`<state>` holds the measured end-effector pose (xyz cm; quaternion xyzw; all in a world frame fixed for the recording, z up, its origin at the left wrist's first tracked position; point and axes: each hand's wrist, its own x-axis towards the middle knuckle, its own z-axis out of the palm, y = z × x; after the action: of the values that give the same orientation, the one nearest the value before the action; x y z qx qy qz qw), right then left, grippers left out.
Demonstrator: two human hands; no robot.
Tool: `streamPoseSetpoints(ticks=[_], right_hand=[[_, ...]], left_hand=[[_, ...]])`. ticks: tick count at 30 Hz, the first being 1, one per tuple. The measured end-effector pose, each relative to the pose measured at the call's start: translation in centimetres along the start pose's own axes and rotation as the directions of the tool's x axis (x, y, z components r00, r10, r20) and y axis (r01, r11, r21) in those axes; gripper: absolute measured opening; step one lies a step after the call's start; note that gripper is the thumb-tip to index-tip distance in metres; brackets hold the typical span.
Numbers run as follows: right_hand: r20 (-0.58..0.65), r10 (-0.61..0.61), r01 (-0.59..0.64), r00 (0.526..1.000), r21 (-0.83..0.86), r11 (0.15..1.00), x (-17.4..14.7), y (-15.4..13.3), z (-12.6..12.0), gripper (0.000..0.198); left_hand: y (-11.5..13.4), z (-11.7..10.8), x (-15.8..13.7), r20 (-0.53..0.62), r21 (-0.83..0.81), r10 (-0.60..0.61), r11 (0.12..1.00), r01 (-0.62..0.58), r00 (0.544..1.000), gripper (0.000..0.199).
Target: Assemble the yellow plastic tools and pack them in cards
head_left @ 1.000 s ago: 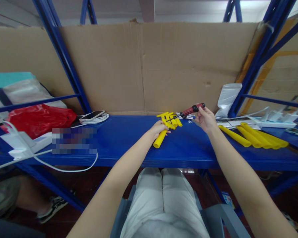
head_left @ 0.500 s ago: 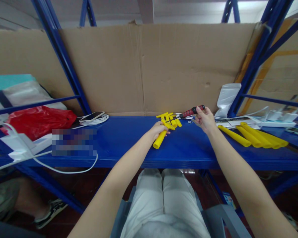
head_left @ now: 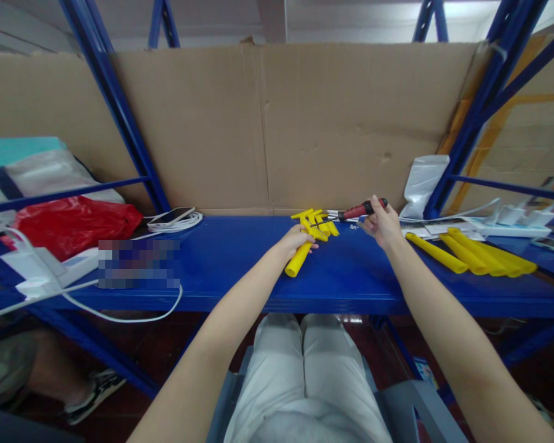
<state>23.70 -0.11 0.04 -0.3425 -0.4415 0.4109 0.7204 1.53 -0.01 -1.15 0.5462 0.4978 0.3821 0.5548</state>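
My left hand (head_left: 297, 241) is closed around a yellow tube (head_left: 298, 261) that lies slanted on the blue shelf top, its round end towards me. In my right hand (head_left: 382, 224) is a screwdriver (head_left: 357, 211) with a red and black handle, gripped near the handle's back end. Its thin dark shaft points left to the far end of the held tube, just beyond my left fingers. Whether the tip touches a screw is too small to tell. Several short yellow pieces (head_left: 313, 216) lie just behind that spot. Tiny bright bits (head_left: 353, 227) rest near my right hand.
Several long yellow tubes (head_left: 482, 255) lie at the right. A white pouch (head_left: 425, 184) leans by the blue post. On the left are a red bag (head_left: 78, 224), a phone (head_left: 170, 215), white cables (head_left: 178, 223) and a power strip (head_left: 79, 263). A cardboard sheet (head_left: 203, 135) stands behind.
The fingers of my right hand have shifted on the screwdriver handle, and the handle has turned slightly and sits a little further right. My left hand and the tube hold nearly still.
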Motion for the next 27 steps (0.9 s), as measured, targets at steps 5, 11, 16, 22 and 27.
streamPoseSetpoints(ticks=[5,11,16,22,27], right_hand=[[0.062,0.023,-0.027,0.998,0.060,0.998,-0.2,-0.7,0.2,0.046],[0.082,0.020,-0.022,0.996,0.028,0.999,-0.3,-0.6,0.3,0.051],[0.063,0.013,-0.015,0.998,0.026,1.000,-0.1,-0.3,0.1,0.056],[0.031,0.009,-0.009,0.999,0.015,1.000,0.1,-0.2,0.0,0.062],[0.017,0.019,-0.019,1.000,0.026,0.999,0.2,-0.1,0.0,0.062]], left_hand=[[-0.3,-0.1,0.4,0.034,0.003,0.028,1.000,-0.029,0.999,0.040],[-0.6,-0.4,1.2,0.048,0.025,0.017,1.000,-0.018,0.999,0.042],[-0.5,-0.3,1.0,0.044,0.020,0.011,1.000,-0.012,0.999,0.035],[-0.5,-0.2,0.6,0.038,0.028,0.018,0.999,-0.019,0.999,0.033],[-0.3,-0.1,0.2,0.062,0.020,0.029,0.999,-0.031,0.998,0.038]])
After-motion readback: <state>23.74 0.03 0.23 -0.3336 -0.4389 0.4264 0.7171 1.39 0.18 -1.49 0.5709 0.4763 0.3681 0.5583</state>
